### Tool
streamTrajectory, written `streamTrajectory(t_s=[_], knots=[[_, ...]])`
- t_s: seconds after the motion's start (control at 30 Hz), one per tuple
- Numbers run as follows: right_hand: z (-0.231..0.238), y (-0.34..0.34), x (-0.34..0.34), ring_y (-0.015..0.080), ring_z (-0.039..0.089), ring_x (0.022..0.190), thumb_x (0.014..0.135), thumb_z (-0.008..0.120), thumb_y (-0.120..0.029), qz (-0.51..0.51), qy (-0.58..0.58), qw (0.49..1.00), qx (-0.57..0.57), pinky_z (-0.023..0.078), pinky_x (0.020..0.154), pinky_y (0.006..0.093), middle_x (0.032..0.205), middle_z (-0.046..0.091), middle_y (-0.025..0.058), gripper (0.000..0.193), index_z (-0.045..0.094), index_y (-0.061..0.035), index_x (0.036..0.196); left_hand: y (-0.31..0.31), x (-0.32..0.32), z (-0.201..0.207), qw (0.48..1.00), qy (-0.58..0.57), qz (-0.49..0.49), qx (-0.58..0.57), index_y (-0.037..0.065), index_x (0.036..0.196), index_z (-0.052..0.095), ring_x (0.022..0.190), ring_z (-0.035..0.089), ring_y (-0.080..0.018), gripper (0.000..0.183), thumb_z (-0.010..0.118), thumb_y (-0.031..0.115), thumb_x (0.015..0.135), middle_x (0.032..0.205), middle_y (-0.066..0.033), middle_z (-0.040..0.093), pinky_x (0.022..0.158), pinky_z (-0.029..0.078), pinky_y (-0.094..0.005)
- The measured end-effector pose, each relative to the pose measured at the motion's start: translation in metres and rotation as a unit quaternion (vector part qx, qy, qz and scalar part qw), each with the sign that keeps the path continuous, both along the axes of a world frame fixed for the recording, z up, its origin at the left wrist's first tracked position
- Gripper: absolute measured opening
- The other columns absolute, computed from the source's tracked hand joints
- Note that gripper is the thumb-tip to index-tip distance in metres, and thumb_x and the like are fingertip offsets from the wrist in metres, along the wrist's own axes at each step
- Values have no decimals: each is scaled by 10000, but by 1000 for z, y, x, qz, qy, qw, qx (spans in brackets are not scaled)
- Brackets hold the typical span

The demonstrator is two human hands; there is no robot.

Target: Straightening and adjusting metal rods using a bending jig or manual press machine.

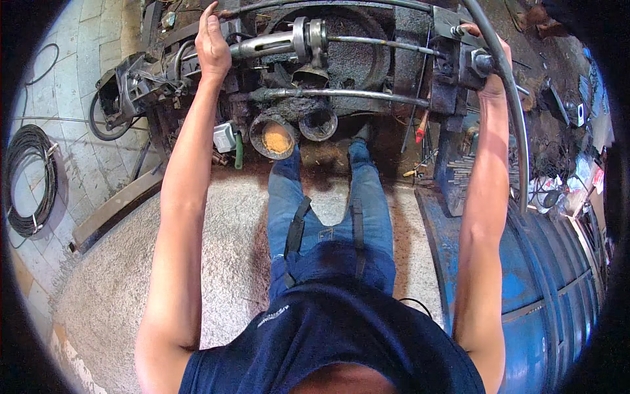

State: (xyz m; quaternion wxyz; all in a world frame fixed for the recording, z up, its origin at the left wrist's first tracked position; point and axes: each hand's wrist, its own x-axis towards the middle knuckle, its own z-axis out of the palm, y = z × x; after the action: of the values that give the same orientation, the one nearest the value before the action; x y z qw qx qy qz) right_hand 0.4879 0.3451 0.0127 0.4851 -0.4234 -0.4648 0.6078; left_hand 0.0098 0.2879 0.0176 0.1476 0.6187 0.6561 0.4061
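A greasy machine with steel rods [387, 97] and a slotted metal cylinder [266, 46] spans the far side in front of me. My left hand [213, 47] lies along its left end, beside the cylinder, with fingers stretched out and nothing held. At the right end, my right hand [500, 59] curls round a dark metal block [453, 56], close to a large hex nut [482, 62]. A thick grey hose or bar [510, 85] crosses in front of that hand and hides part of its fingers.
Below the machine hang a round cup [274, 138] with yellowish material and a dark cup [318, 125]. A blue drum [525, 282] lies at right, beside thin rods [462, 174]. Coiled black cable [33, 180] rests on the left floor tiles. A red-handled tool [421, 128] hangs near the right block.
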Motion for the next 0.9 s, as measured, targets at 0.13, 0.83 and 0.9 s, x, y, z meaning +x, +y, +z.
streamTrajectory(t_s=[0.13,0.83,0.9], knots=[[8,-2,-3,184,601,930,837,531,-406,-12,-16,1000,-6,442,884,286,1019,657,126,514,644,58,1027,-2,9,5,1000,-14,-16,4,10,1278,482,1081,553,-225,489,258,349,1005,1128,-137,610,979,380,-335],[12,-5,3,204,583,962,880,342,-276,-10,-31,999,1,403,913,286,1004,655,134,457,647,36,1017,2,21,7,1000,1,-18,-26,0,1290,451,1101,543,-233,488,247,340,1006,1125,-133,619,988,366,-329],[8,-4,-1,210,583,978,880,352,-281,0,-59,998,30,403,920,297,1015,654,138,453,648,34,1018,0,14,6,1000,23,-8,-19,3,1293,449,1104,540,-240,489,248,344,1006,1134,-139,614,988,364,-332]])
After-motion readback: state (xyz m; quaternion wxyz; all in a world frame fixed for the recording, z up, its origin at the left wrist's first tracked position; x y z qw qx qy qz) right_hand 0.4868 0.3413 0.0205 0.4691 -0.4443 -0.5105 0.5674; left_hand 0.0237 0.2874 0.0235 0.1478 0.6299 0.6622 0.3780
